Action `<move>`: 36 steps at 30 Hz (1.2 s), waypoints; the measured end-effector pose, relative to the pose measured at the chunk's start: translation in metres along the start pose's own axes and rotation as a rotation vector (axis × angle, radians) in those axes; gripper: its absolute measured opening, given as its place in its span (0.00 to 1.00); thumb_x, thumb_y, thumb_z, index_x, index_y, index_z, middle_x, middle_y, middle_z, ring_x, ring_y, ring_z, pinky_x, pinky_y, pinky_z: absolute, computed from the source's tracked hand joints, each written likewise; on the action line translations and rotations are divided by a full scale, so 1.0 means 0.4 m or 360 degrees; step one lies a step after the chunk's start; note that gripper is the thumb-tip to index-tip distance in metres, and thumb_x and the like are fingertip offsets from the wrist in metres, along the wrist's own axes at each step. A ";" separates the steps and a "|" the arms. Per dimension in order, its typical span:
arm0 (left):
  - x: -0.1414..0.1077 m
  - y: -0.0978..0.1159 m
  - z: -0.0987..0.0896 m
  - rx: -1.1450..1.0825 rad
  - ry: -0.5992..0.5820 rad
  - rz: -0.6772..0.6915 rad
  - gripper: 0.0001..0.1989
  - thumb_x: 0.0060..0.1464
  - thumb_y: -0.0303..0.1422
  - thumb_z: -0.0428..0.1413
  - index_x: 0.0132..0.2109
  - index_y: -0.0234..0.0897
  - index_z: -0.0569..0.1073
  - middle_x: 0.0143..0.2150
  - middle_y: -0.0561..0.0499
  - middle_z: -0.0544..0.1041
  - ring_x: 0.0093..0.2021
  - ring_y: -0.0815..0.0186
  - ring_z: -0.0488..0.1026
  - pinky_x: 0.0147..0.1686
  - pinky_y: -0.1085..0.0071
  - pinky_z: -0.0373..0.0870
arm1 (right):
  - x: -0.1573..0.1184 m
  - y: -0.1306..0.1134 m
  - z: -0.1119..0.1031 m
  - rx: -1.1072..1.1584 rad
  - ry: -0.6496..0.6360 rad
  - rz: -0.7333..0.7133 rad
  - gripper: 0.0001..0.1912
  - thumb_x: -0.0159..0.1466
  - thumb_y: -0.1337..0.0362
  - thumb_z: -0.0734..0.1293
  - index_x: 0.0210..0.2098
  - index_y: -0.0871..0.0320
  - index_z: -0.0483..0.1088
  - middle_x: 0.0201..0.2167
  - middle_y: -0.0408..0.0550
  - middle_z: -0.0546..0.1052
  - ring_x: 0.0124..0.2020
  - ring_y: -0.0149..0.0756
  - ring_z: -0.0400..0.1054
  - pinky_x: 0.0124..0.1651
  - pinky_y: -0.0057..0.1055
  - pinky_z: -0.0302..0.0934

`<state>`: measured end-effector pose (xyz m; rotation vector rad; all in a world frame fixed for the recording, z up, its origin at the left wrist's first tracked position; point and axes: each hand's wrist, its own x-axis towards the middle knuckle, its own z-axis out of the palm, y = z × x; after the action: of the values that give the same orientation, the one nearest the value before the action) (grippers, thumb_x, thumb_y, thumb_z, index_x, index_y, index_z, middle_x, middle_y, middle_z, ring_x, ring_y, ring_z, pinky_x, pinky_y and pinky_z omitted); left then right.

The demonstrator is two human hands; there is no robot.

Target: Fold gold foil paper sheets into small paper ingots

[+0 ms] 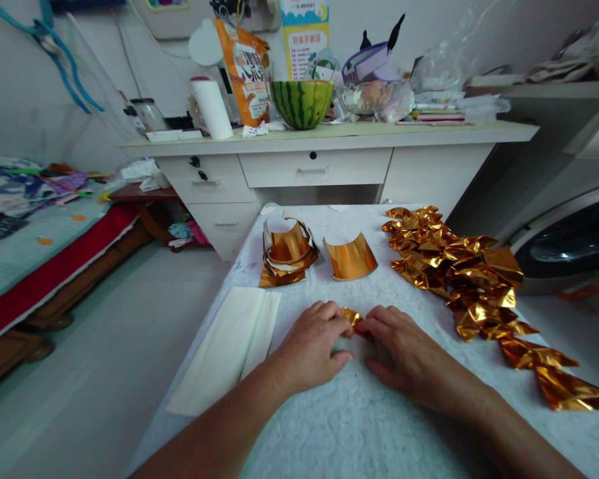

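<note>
Between my two hands, low over the cloth-covered table, is a small crinkled piece of gold foil [351, 317]. My left hand [319, 342] has its curled fingers closed on the foil's left end, its thumb below. The fingers of my right hand [399, 349] press on the foil's right end. Much of the piece is hidden under the fingers. Beyond my hands lies a single curved gold sheet [352, 258], and left of it a stack of curled gold sheets [288, 249]. Flat white paper sheets [224, 346] lie beside my left forearm.
Folded gold foil pieces [444, 259] form a long pile along the right side of the table [299, 426]. Behind stands a white desk [314, 166] with half a watermelon [301, 103]. A washing machine [579, 219] is at the right, a bed [40, 233] at the left.
</note>
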<state>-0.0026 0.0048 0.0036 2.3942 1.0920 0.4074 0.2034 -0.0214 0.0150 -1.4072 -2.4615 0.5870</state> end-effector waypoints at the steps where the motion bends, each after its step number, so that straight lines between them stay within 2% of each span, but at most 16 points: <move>1: -0.001 0.001 -0.001 -0.0004 -0.0009 0.0000 0.10 0.50 0.31 0.62 0.41 0.40 0.73 0.44 0.50 0.70 0.48 0.60 0.66 0.48 0.64 0.64 | 0.000 0.000 0.000 -0.0004 0.0002 0.0001 0.17 0.54 0.73 0.67 0.43 0.54 0.70 0.40 0.49 0.70 0.43 0.42 0.63 0.47 0.40 0.59; 7: 0.000 0.002 0.001 -0.0051 -0.0020 -0.0001 0.08 0.50 0.28 0.62 0.40 0.40 0.74 0.43 0.51 0.70 0.48 0.61 0.66 0.48 0.65 0.64 | 0.004 -0.001 -0.005 0.0026 -0.0008 0.0009 0.15 0.56 0.74 0.67 0.41 0.55 0.71 0.40 0.48 0.71 0.43 0.41 0.63 0.47 0.39 0.59; 12: 0.003 0.000 0.003 -0.0071 -0.0003 -0.0039 0.12 0.48 0.30 0.64 0.42 0.40 0.75 0.43 0.50 0.70 0.47 0.60 0.66 0.49 0.64 0.65 | 0.010 0.012 -0.001 0.0051 -0.0046 -0.0009 0.13 0.59 0.73 0.66 0.43 0.55 0.71 0.41 0.49 0.71 0.43 0.42 0.63 0.46 0.39 0.58; 17: 0.002 0.007 0.002 -0.0069 -0.0028 -0.0017 0.14 0.49 0.29 0.64 0.44 0.43 0.76 0.44 0.51 0.71 0.47 0.61 0.67 0.48 0.63 0.64 | 0.018 0.020 0.005 0.0061 -0.0014 -0.0020 0.08 0.64 0.72 0.63 0.39 0.55 0.72 0.37 0.49 0.72 0.40 0.40 0.63 0.43 0.37 0.58; 20: 0.000 0.011 0.004 -0.0029 -0.0035 0.0003 0.11 0.51 0.30 0.63 0.43 0.43 0.77 0.43 0.52 0.72 0.47 0.61 0.68 0.47 0.64 0.64 | 0.013 0.019 -0.005 0.0095 -0.0035 -0.0033 0.11 0.63 0.74 0.62 0.40 0.54 0.72 0.37 0.48 0.71 0.41 0.40 0.63 0.44 0.37 0.58; 24: 0.000 0.013 0.003 0.0017 -0.0051 0.0038 0.09 0.53 0.30 0.62 0.43 0.43 0.78 0.41 0.52 0.72 0.46 0.62 0.68 0.46 0.64 0.64 | 0.004 0.024 -0.016 0.0141 -0.0083 -0.0060 0.22 0.56 0.80 0.61 0.45 0.54 0.70 0.41 0.48 0.71 0.43 0.40 0.63 0.48 0.39 0.58; 26: 0.000 0.013 0.001 0.0032 -0.0061 0.0044 0.09 0.53 0.30 0.62 0.43 0.43 0.78 0.42 0.52 0.73 0.46 0.62 0.69 0.45 0.64 0.64 | 0.001 0.029 -0.016 0.0157 -0.0103 -0.0065 0.23 0.54 0.80 0.61 0.46 0.54 0.70 0.41 0.48 0.71 0.44 0.40 0.63 0.48 0.38 0.58; 36: 0.003 0.015 0.005 0.0032 -0.0030 0.0024 0.12 0.49 0.34 0.66 0.42 0.42 0.77 0.43 0.52 0.74 0.46 0.61 0.69 0.45 0.64 0.64 | 0.005 0.030 -0.017 0.0166 -0.0133 -0.0033 0.14 0.59 0.73 0.65 0.44 0.55 0.70 0.41 0.49 0.71 0.44 0.42 0.62 0.48 0.40 0.57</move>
<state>0.0026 0.0017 0.0052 2.4205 1.0753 0.3797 0.2142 -0.0128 0.0157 -1.3416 -2.4668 0.7725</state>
